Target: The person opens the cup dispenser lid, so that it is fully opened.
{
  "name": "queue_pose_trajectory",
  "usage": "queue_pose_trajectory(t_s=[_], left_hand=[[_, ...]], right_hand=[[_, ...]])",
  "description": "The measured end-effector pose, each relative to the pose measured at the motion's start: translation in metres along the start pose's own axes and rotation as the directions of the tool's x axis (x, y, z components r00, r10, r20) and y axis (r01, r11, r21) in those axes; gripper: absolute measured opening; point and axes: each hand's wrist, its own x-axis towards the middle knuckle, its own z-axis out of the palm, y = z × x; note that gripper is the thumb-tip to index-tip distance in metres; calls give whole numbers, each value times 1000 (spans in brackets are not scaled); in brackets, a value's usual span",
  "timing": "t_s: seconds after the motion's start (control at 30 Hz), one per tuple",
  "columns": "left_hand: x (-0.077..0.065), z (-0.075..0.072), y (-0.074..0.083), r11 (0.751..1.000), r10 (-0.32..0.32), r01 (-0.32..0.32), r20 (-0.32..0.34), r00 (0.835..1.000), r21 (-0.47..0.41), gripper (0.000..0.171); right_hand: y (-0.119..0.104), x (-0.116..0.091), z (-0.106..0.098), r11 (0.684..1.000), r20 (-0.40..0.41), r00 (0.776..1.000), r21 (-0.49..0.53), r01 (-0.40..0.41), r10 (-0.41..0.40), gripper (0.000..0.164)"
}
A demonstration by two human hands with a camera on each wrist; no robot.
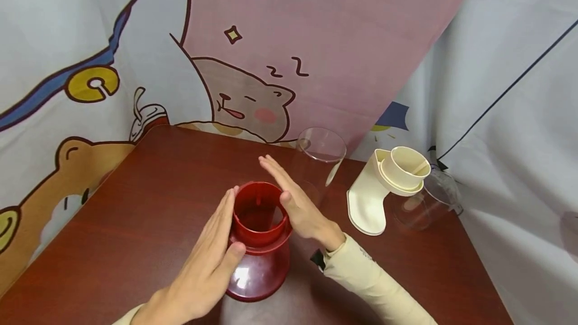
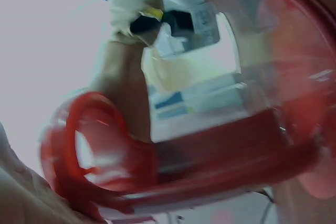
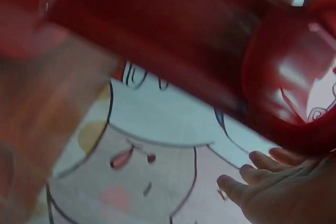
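A glossy red plastic stand (image 1: 257,277) with a round collar (image 1: 259,237) on top and a wide base stands on the table between the two hands. Along the collar's left side lies my left hand (image 1: 205,265), its fingers straight and together, its thumb apart. On the opposite side, my right hand (image 1: 307,214) has straight fingers angled up beside the rim. Whether either palm presses on the collar I cannot tell. In the left wrist view the red stand (image 2: 231,182) is blurred and tilted. Its collar (image 3: 283,77) shows close up in the right wrist view.
A cream stand (image 1: 368,204) of similar shape is on the right, with a ring (image 1: 408,167) on top. One clear container (image 1: 320,147) stands behind my right hand, and another clear container (image 1: 422,204) is beside the cream stand. A printed curtain (image 1: 343,54) borders the table (image 1: 149,204).
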Motion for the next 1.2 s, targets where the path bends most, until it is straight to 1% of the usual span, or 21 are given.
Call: queue_pose_trajectory(t_s=[0.07,0.13,0.23,0.27,0.4,0.53,0.67,0.8,1.0,1.13,1.2], left_hand=[[4,2,-4,1000,-15,15,-3,1000,4,78],[10,2,-11,999,-31,31,-5,1000,9,74],[21,0,-25,1000,-18,18,-14,1000,20,67],[25,-1,-30,1000,-3,4,-13,1000,14,64],[42,-6,-47,999,42,-42,22,999,-20,57],[60,-12,-64,996,88,-86,70,994,-36,61],[76,-18,-82,993,110,-104,100,989,-61,67],[95,-21,-96,992,95,-83,136,986,-96,72],[122,-27,-117,989,88,-66,164,983,-135,79],[137,-31,-130,988,85,-62,155,984,-143,80],[144,-32,-135,989,70,-49,155,985,-136,78]], right_hand=[[0,-2,6,999,4,1000,39,-4,3,95],[-2,-6,12,999,-16,1000,34,-24,25,95],[-9,-12,18,994,-78,993,-44,-97,94,94],[-12,-13,20,989,-103,988,-81,-124,116,94],[-22,-18,28,951,-197,961,-203,-232,193,98],[-25,-14,37,909,-257,943,-303,-287,212,100],[-20,-3,42,885,-282,936,-352,-304,210,102],[-9,14,41,878,-307,930,-362,-312,203,103],[12,41,37,886,-300,922,-316,-340,247,107],[26,58,34,895,-290,920,-281,-346,265,111],[33,66,33,900,-287,919,-265,-346,269,112]])
